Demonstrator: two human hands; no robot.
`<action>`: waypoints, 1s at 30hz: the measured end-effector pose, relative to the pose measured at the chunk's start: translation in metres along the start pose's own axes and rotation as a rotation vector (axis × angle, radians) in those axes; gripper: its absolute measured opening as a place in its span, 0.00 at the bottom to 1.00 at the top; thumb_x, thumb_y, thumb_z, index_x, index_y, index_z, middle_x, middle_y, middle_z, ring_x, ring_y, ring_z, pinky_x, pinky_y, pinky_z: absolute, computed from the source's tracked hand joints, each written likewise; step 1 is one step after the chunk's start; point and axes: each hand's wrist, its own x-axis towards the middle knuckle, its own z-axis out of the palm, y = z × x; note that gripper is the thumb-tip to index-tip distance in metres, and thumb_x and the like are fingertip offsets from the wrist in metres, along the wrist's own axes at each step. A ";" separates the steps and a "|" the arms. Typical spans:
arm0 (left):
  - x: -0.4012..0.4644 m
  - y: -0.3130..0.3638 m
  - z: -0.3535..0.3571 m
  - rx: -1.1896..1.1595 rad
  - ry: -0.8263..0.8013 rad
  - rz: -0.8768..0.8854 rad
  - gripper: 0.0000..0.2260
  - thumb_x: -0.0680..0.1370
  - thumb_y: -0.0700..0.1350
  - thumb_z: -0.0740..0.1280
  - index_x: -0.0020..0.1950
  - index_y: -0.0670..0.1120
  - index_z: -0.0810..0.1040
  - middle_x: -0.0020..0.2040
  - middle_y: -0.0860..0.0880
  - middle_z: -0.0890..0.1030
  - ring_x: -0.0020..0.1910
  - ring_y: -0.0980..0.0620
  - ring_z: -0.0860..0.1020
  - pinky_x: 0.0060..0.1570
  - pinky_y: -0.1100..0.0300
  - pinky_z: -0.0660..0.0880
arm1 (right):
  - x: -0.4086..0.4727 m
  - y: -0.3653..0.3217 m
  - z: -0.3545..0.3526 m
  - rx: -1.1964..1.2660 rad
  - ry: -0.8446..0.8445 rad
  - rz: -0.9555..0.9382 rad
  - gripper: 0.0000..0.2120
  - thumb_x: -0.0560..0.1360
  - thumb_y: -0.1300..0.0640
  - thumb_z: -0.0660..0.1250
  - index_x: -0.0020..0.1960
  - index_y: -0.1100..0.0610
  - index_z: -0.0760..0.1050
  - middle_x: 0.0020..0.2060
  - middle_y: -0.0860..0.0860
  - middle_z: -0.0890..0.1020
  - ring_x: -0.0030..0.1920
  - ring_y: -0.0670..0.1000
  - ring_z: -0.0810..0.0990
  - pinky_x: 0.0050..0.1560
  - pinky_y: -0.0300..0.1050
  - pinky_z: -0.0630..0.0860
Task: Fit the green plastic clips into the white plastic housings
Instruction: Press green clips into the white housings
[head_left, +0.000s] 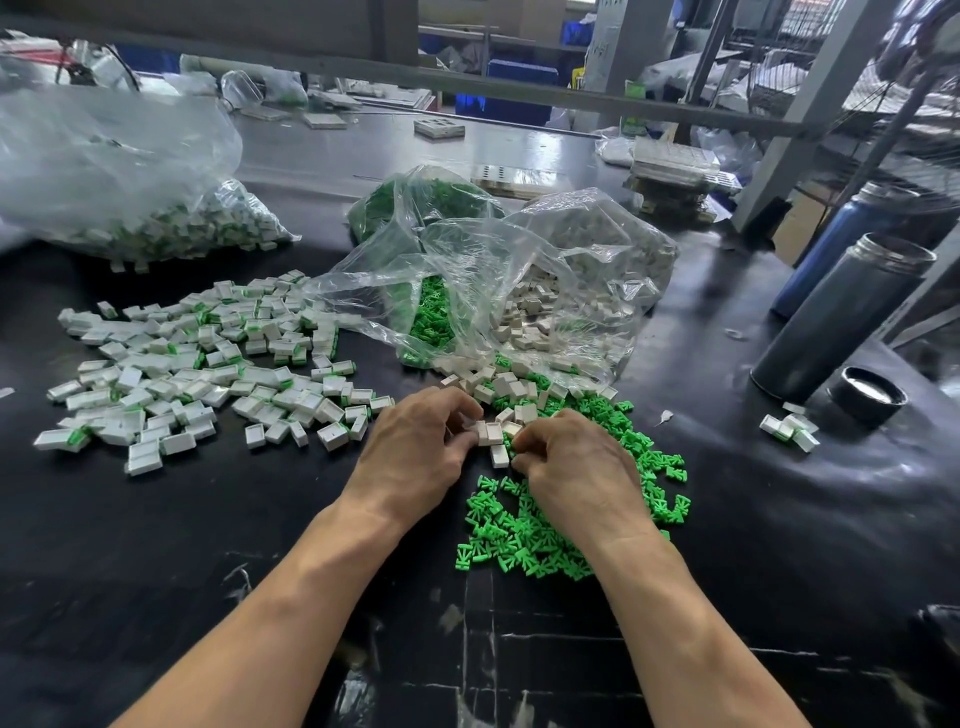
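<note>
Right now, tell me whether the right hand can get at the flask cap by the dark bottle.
Probably yes. The right hand works at the green clips; between it and the flask cap lies bare black table, with nothing standing in the way. It would need a long sideways stretch.

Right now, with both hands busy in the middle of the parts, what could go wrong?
1. The loose green clips lie under the right hand; the forearm may sweep some away.
2. The empty white housings lie close to the finished pile, so unfinished ones might get mixed in.
3. The left hand pinches a small housing; it could slip.
</note>
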 end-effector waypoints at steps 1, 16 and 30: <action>0.000 0.000 0.000 -0.018 0.006 -0.008 0.09 0.78 0.47 0.73 0.57 0.54 0.81 0.46 0.61 0.79 0.47 0.60 0.77 0.58 0.59 0.76 | 0.000 0.000 0.000 -0.006 0.002 -0.004 0.05 0.79 0.47 0.72 0.53 0.46 0.83 0.49 0.45 0.79 0.51 0.48 0.78 0.55 0.43 0.72; -0.001 0.011 -0.002 -0.369 0.067 -0.033 0.10 0.73 0.48 0.78 0.49 0.56 0.80 0.41 0.59 0.83 0.39 0.61 0.81 0.41 0.67 0.77 | -0.004 0.002 0.003 0.732 0.145 0.029 0.04 0.79 0.55 0.73 0.53 0.47 0.83 0.42 0.44 0.85 0.44 0.42 0.85 0.47 0.42 0.83; -0.004 0.021 -0.001 -0.719 0.011 -0.048 0.07 0.72 0.39 0.79 0.46 0.43 0.83 0.41 0.47 0.86 0.40 0.55 0.82 0.44 0.62 0.79 | 0.000 -0.002 0.009 1.337 0.014 0.107 0.02 0.77 0.57 0.75 0.47 0.52 0.85 0.38 0.53 0.85 0.38 0.57 0.77 0.42 0.55 0.79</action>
